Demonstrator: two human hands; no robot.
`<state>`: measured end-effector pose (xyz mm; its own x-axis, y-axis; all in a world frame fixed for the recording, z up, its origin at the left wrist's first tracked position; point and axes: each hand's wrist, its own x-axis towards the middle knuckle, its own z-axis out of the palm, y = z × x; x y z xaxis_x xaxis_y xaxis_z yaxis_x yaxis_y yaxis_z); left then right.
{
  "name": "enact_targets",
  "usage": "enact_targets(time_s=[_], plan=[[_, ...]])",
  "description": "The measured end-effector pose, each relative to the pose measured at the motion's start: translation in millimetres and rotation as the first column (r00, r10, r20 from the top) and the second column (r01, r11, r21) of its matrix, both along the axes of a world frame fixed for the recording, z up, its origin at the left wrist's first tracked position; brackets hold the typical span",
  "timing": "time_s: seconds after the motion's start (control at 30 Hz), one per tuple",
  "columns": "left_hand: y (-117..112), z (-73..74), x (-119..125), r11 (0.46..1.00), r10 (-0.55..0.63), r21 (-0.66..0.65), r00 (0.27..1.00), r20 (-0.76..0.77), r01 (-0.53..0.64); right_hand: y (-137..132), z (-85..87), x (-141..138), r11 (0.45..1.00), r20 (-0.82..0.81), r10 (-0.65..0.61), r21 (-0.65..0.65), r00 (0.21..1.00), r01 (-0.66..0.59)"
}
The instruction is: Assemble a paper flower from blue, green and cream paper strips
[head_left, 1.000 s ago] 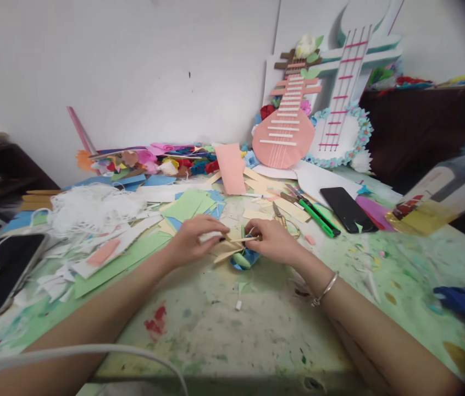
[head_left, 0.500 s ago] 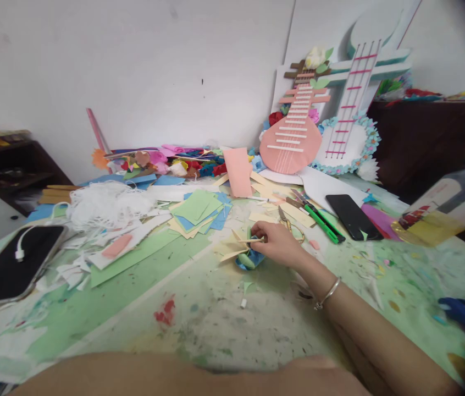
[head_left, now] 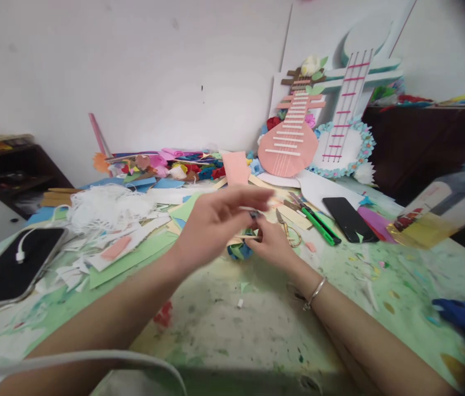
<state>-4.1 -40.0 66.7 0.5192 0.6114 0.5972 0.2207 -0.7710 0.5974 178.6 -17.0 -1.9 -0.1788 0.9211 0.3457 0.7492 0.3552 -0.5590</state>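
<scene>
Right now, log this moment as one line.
left hand: raised, blurred | right hand: pinching tan strip | beside: blue-green paper piece

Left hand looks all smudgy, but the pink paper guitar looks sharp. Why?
Head view: the left hand is smeared by motion blur, fingers spread; the right hand, pinching a thin paper strip, and the pink paper guitar look crisper; the picture's right edge darkens.

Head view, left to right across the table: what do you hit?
Phone with white cable → white paper tangle → left hand → right hand pinching a paper strip → green cutter → black phone.
</scene>
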Motion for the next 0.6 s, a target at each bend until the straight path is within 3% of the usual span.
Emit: enact_targets(time_s=[0.07,0.13,0.17,0.27,0.47,0.6], plan=[[34,7.5,12,0.986,0.092,-0.139,0.995,0.029,-0.087,-2,0.7,-1,0.999,-0.004,0.015,0.032,1.000,-0.015],[56,-0.1,18,0.955,0.123,-0.264,0.990,-0.063,-0.135,-3,1.9,-2,0.998,-0.014,0.048,0.045,0.999,-0.048],[61,-7.3,18,0.946,0.085,-0.303,0.989,-0.120,-0.118,-4,2.6,-3,0.997,-0.020,0.067,0.046,0.998,-0.066],[59,-30.5,11,0.951,-0.031,-0.306,0.978,-0.205,-0.034,-7,4.8,-5,0.992,-0.044,0.122,0.048,0.992,-0.119],[42,-56.0,-1,0.962,0.124,-0.217,0.975,-0.185,-0.164,-7,5.3,-4,0.996,-0.058,0.084,0.044,0.995,-0.081],[43,-65.2,2,0.953,0.111,-0.271,0.988,-0.108,-0.137,-6,3.2,-4,0.993,-0.084,0.111,0.037,0.990,-0.108]])
